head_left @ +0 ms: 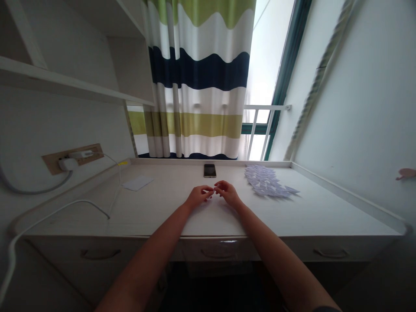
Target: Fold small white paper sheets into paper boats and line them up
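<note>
Over the middle of the desk, my left hand (197, 196) and my right hand (229, 193) meet at the fingertips. Both are closed in a pinch around a small piece of white paper (213, 190). Fingers cover most of it, so its shape is hard to make out. To the right of my right hand lies a spread pile of folded white paper pieces (264, 181), many of them pointed. Off to the left, a small stack of flat white paper (138, 182) rests on the desk.
A dark phone (209, 170) lies just beyond my hands. White cables run from the wall socket (72, 158) across the left side of the white desk (130, 216). A low rim borders the desk, with a striped curtain (201, 99) behind and shelves (81, 86) at upper left.
</note>
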{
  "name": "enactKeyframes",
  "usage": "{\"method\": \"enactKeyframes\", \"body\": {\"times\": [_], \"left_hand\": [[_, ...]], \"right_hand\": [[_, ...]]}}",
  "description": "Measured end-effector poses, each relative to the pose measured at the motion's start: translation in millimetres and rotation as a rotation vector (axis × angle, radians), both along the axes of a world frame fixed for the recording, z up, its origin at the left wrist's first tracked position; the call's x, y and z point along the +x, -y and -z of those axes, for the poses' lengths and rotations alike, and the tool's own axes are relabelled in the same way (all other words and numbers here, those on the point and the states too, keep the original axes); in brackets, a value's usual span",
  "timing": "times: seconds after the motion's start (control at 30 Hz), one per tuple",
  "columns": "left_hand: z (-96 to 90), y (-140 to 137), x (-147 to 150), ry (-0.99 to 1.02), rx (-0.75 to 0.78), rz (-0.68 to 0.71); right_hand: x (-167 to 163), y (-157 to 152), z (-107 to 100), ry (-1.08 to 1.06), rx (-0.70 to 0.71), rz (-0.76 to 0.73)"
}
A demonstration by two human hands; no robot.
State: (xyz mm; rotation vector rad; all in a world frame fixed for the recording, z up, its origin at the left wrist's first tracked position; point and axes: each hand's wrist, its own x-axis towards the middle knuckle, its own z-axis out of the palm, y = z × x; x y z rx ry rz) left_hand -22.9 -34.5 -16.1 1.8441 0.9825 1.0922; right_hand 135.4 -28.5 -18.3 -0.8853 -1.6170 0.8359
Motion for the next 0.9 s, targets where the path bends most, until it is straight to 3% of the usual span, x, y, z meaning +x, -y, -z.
{"method": "enactKeyframes", "body": {"times": [0.4, 0.9], "left_hand": [[-0.3, 0.8, 0.4, 0.081, -0.095, 0.052], [-1.0, 1.6, -0.1, 0.097, -0.106, 0.059]], "right_hand": [[0.7, 4.3, -4.0, 0.015, 0.043, -0.068], [1.6, 1.1, 0.0, 0.018, 0.053, -0.102]]}}
